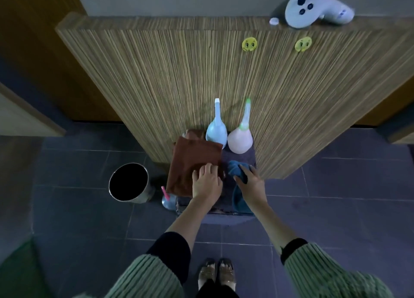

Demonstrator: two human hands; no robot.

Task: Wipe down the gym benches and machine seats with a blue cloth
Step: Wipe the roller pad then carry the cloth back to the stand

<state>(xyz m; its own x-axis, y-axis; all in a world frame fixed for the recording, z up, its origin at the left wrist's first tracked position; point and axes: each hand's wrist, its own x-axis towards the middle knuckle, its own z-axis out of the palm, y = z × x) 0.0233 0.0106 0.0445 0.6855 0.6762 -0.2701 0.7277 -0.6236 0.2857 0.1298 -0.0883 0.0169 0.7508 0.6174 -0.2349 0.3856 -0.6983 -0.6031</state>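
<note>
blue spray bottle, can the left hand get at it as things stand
Probably yes. The left hand rests open on the brown cloth, holding nothing, and the blue spray bottle stands upright just past that cloth with nothing between. The right hand grips the blue cloth.

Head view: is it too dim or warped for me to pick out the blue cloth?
Head view: dim overall, yet the blue cloth reads clearly in the right hand; head view: the wide-angle lens bows the wooden panel and stretches the blue spray bottle; head view: the bin interior is pure black, the white controller slightly soft.
</note>
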